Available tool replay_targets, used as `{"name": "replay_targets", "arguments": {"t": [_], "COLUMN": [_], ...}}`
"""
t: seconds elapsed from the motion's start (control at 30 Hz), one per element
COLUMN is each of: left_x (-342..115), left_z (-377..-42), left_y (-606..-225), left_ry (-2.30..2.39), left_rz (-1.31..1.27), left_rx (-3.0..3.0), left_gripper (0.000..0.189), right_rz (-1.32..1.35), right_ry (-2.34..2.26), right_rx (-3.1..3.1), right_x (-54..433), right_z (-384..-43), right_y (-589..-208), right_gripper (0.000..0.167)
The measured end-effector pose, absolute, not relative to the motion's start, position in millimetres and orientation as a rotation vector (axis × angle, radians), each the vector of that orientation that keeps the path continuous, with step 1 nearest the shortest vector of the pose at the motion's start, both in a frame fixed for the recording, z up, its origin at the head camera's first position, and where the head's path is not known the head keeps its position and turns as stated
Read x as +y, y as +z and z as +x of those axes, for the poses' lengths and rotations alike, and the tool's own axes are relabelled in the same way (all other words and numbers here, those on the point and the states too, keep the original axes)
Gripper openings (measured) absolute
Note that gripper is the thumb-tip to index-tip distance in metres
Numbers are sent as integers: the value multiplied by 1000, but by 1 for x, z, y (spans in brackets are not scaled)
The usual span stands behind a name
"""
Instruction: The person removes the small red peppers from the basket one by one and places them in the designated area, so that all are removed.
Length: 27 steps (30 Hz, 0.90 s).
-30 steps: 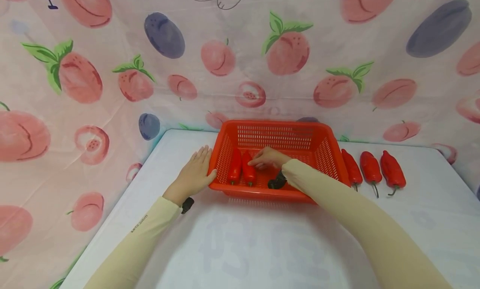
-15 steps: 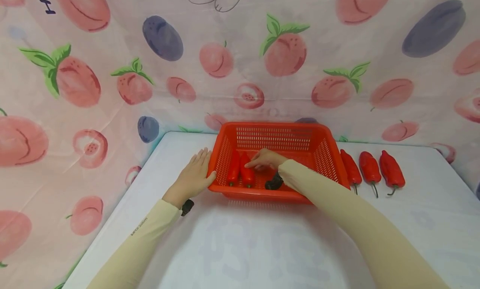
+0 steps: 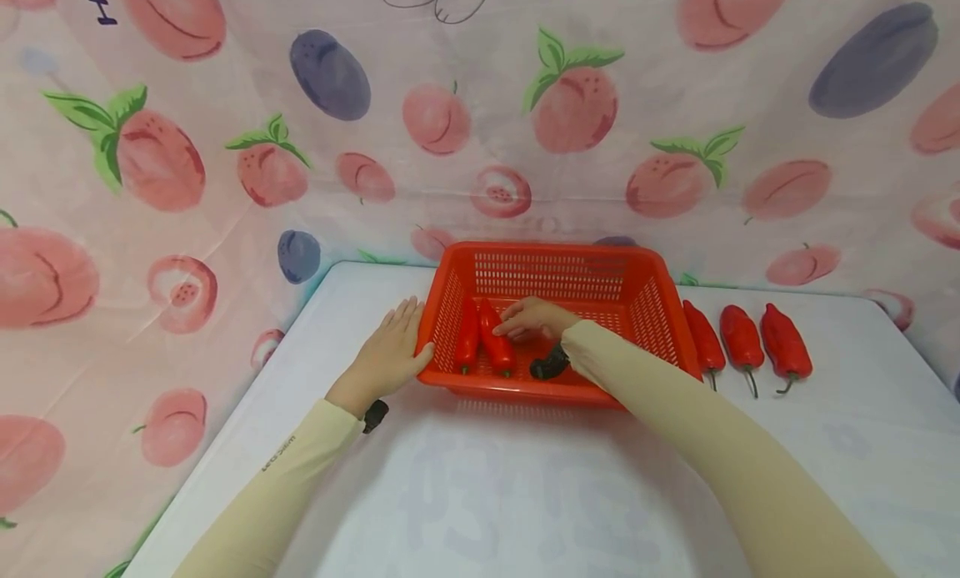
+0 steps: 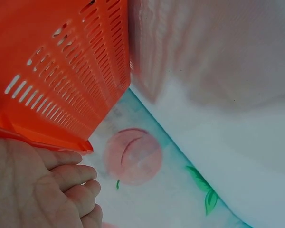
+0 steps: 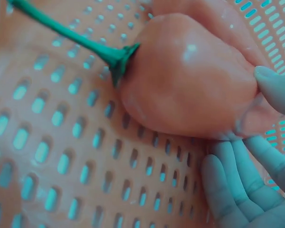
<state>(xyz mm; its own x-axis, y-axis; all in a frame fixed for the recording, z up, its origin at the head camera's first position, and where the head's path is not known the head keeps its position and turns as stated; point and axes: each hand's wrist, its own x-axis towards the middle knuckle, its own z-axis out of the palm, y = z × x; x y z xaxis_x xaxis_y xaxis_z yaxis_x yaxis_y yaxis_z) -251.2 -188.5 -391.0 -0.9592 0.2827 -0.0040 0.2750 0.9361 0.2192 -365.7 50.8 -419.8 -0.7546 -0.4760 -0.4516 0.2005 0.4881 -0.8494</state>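
An orange-red plastic basket (image 3: 525, 386) stands on the white table. Inside it, at the left, two red peppers lie side by side. My right hand (image 3: 536, 318) reaches in and holds the right-hand pepper (image 3: 495, 344); in the right wrist view, the thumb (image 5: 274, 88) touches one side of that pepper (image 5: 190, 80) and the fingertips meet the other. The second pepper (image 3: 467, 336) lies left of it, near the basket's left wall. My left hand (image 3: 386, 353) rests with extended fingers against the basket's left rim, as the left wrist view of the hand (image 4: 42, 190) also shows.
Right of the basket, three more red peppers lie in a row on the table: one (image 3: 703, 336) close to the basket wall, another (image 3: 742, 336) in the middle, and a third (image 3: 785, 340) farthest right. A fruit-print cloth (image 3: 450, 186) hangs behind.
The pepper at my right hand has turned slightly, its tip now farther left and its stem end farther right. My left hand and the basket hold their place.
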Motion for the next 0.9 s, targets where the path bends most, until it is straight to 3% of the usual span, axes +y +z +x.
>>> {"name": "replay_targets", "arguments": {"t": [0.9], "left_x": [-189], "left_z": [-250], "left_y": [-390], "left_ry": [374], "left_rz": [451], "left_rx": [3047], "left_gripper": [69], "right_rz": [-362], "right_ry": [-1317], "right_rx": [1984], "right_x": [65], "right_z": [-377], "right_y": [-420], "right_gripper": [54]}}
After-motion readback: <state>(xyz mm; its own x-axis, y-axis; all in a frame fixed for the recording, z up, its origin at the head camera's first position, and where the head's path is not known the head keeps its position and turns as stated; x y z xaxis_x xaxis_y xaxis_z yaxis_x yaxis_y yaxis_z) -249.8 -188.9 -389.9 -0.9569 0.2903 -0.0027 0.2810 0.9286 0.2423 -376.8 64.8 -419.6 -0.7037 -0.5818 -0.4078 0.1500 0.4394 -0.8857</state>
